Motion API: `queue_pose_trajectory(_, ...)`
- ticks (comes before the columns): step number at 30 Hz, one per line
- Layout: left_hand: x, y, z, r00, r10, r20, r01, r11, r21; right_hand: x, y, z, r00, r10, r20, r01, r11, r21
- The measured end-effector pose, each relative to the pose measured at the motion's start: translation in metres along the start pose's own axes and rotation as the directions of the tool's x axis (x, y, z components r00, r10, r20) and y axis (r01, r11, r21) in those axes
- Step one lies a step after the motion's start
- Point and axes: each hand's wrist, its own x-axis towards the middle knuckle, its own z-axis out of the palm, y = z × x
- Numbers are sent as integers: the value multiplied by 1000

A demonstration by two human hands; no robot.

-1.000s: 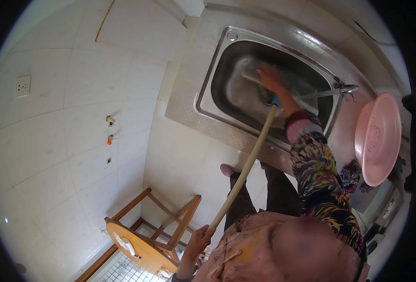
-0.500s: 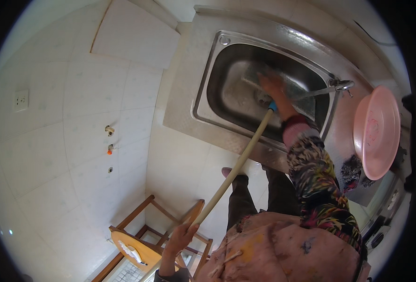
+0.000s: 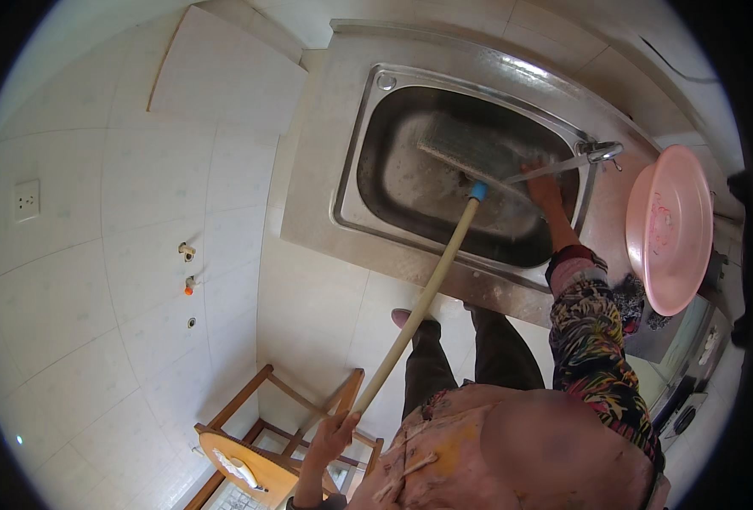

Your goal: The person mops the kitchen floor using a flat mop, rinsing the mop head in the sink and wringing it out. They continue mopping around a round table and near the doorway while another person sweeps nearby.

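Observation:
My left hand is wrapped round the pale handle of a long-handled broom, low in the view. The handle slants up to a blue collar and a wide grey head lying inside the steel sink. Water runs from the faucet in a slanting stream to the broom head. Beside that stream, at the head's right end, my right hand reaches down with fingers stretched out. Whether its fingertips touch the head is hard to make out.
A pink basin stands tilted right of the sink, with dark patterned cloth near it. At lower left is a wooden chair with a white item on it. Pipe fittings stick out of the tiled wall.
My right hand has moved right, from near the blue collar to the right end of the broom head by the water. My left hand still holds the handle.

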Motion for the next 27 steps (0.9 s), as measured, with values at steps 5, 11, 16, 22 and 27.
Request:
queue_pose_trajectory(5,1,0,0,999,-3,-32,5,997,71,16,-90,-26,987,54,150,-47,998,-52)
queue_pose_trajectory(11,2,0,11,997,77,-30,-76,997,21,54,-222,-61,989,-139,-44,146,934,325)
queue_pose_trajectory(16,-3,7,12,996,-84,-23,84,996,-1,15,-124,-53,948,-242,-206,275,950,148)
queue_pose_trajectory(22,-4,13,6,1000,-19,-8,19,1000,11,-38,-50,-54,940,337,-63,-326,936,134)
queue_pose_trajectory(27,-1,10,3,997,-82,-10,82,996,42,8,-153,-62,990,-27,140,37,997,-66)
